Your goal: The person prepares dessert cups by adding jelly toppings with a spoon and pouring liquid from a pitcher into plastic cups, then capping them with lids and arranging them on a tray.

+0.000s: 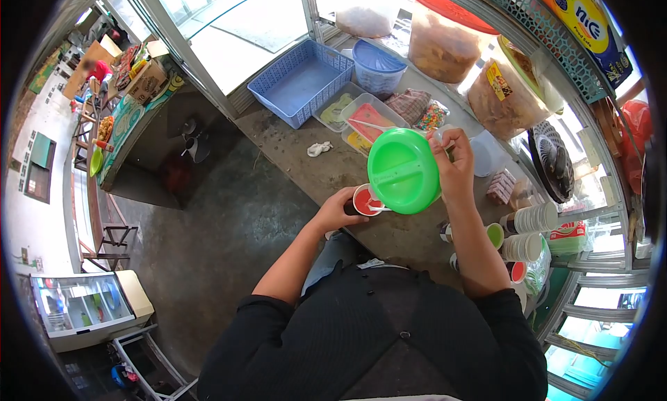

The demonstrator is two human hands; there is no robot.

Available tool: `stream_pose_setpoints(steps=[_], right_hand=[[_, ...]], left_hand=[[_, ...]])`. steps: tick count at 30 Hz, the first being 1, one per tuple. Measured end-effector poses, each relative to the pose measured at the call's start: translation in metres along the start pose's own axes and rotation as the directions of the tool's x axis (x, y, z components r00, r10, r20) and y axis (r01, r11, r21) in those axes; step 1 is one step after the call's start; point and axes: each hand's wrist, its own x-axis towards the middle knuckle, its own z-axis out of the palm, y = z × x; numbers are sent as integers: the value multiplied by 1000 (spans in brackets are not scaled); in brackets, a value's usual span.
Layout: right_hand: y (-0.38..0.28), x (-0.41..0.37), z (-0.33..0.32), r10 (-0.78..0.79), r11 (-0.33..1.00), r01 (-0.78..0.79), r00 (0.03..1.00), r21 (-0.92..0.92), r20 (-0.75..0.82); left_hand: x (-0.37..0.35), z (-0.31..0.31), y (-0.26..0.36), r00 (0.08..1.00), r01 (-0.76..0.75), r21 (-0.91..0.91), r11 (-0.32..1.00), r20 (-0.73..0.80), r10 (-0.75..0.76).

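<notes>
My left hand [339, 212] is wrapped round a paper cup [367, 200] with red contents and a white stick or spoon in it. Over the counter, my right hand [453, 161] grips a container with a bright green lid [401, 170], tilted beside the cup. Its body is mostly hidden under the lid. Just beyond lie an open tub with something red [368, 119], a tub with pale green contents [339, 108] and one with yellow, partly covered by the green lid. A crumpled white cloth or tissue [319, 149] rests on the counter [292, 158].
A blue basket [300, 81] stands at the counter's far left. Large tubs with snacks [448, 39] line the back. Stacked paper cups [531, 219] are at the right, near my right forearm. Another person [99, 70] is in the distance at the left.
</notes>
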Motion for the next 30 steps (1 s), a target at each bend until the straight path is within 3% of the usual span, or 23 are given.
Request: stream_pose_setpoints(steps=[3,12,15,18,21,27,30], right_hand=[[0,4,-4,21,1000,-21,1000,18,-19],[-2,4,-7,38,998,-37,999,48,-30],[-1,2,-6,60,997,-59,998,58,-15],[-1,0,-5,51,997,-52,999,61,19],[-2,-3,-1,36,998,-38,999,50,41],[-1,-1,-1,41,998,-43,999,50,36],[-1,2,-5,72,995,-73,997,73,16]], left_hand=[[2,-3,-4,999,25,-25,999,48,-24],[-2,11,11,987,158,-79,984,-26,-160],[-2,12,8,995,102,-161,982,-8,-104],[6,6,-1,990,-37,-158,987,126,57],[9,1,-9,979,27,-220,975,202,18],[4,3,4,991,78,-151,985,119,-60],[3,3,7,993,34,-132,991,116,-18]])
